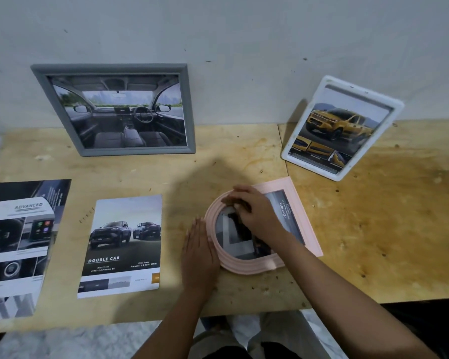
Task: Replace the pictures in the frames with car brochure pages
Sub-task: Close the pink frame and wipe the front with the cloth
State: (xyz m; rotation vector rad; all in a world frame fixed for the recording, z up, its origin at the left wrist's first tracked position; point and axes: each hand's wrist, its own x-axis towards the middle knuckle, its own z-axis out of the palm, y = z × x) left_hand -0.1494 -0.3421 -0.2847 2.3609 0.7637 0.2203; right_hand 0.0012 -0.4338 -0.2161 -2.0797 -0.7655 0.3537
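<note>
Right hand (pixel 254 213) lies on top of the pink frame (pixel 246 266). Its fingers are curled down at the far rim of the rounded opening, with something dark under the fingertips. It's blurred, so I can't tell if it pinches the page, a tab or the rim itself. Left hand (pixel 200 252) is flat with straight fingers, its side pressed against the frame's left rim, gripping nothing and acting as a stop.

The pink frame lies flat near the front edge of the tabletop (pixel 373 229), about mid-width. A grey Toyota page (pixel 287 216) shows in its rectangular right part. I can't tell whether the rounded piece and the rectangular piece are one frame or two stacked.

The grey frame (pixel 114 68) leans on the wall at the back edge, left, with a car-interior page in it. The white frame (pixel 397 104) leans at the back edge, right, with a yellow-car page. Both look done, so the pink frame is likely the last one.

Two loose brochure pages lie toward the front-left corner: the DOUBLE CAB page (pixel 122 244) and the ADVANCED page (pixel 18 242) at the left edge.

Step in hand, as a judgement: seating or squaring the page in the pink frame.
- Brace with the left hand so the frame doesn't slide on the plywood.
- Work the page with the right fingertips only, using light pressure, since the paper creases easily.
- Check that the page sits straight in the opening with no corner folded under before closing up.
- Lift the frame by the rim, not by the paper.
</note>
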